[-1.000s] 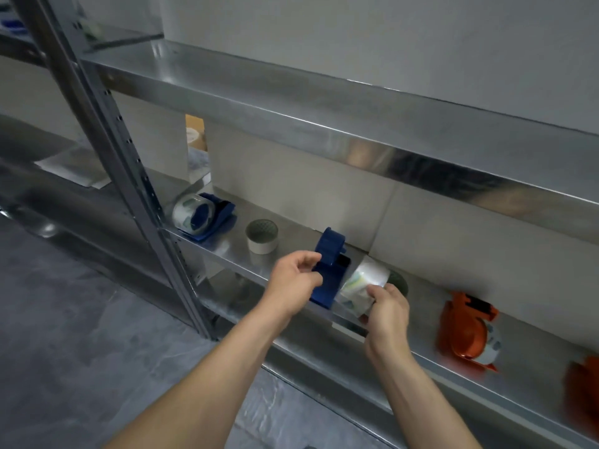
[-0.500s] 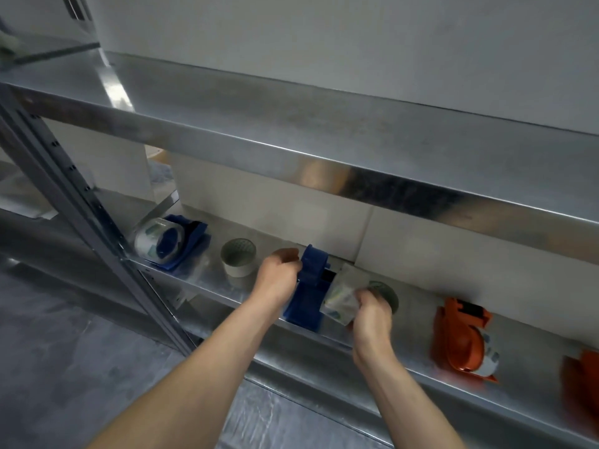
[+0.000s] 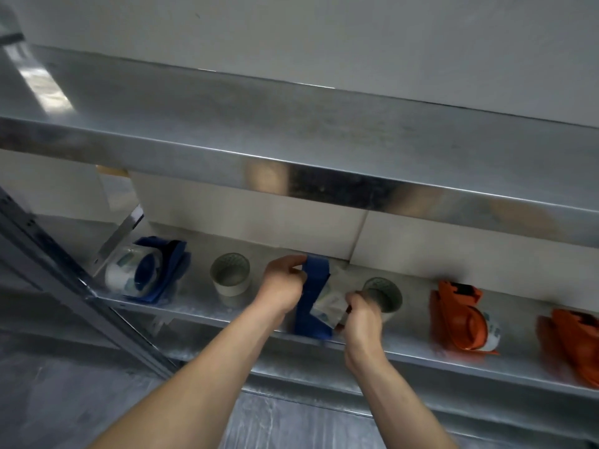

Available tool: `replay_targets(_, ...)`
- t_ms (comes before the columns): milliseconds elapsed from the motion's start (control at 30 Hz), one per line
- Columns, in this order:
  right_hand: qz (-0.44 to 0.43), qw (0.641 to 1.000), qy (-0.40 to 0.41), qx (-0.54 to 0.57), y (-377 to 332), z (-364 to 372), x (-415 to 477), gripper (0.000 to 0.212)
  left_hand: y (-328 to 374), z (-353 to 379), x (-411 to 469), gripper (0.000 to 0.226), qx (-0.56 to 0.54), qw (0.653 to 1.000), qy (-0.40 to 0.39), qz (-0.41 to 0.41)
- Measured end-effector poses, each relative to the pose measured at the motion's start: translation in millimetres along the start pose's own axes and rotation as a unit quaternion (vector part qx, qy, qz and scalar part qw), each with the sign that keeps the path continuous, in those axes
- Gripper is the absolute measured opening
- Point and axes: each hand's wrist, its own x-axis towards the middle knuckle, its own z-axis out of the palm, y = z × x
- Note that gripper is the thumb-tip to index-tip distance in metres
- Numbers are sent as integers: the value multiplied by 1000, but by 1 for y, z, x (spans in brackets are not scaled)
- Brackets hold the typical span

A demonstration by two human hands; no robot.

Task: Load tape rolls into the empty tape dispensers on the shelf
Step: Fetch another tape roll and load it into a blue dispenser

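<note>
Centre frame, both hands are at the lower shelf. The left hand grips the blue dispenser, fingers curled round its upper left edge, thumb on top. The right hand has its fingers pressed together on the clear roll, which sits tight against the dispenser's right side; whether it is fully seated, I cannot tell. Just right of that hand stands a spare roll on end. Left of the hands, another roll stands on end, and at far left lies a loaded blue dispenser. Right side: an orange dispenser carrying tape, and a second orange one at the frame edge, blurred.
</note>
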Motion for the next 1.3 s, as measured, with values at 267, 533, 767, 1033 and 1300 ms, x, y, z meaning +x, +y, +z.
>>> replay_targets(267, 2, 999, 44, 13, 4, 17, -1, 15, -9, -7, 14, 44, 27, 999, -35, 22)
replay_targets(533, -12, 998, 59, 11, 0, 27, 4, 17, -14, -13, 23, 46, 19, 998, -49, 25)
replay_targets(767, -162, 959, -54, -227, -6, 31, -10, 37, -5, -6, 15, 37, -66, 993, -93, -2)
replay_targets(1033, -111, 986, -93, -77, -1, 20, 14, 43, -7, -7, 18, 23, -48, 996, -81, -2)
replay_targets(1300, -114, 989, -91, -28, -2, 19, 23, 40, -4, -6, 18, 29, -31, 998, -62, 7)
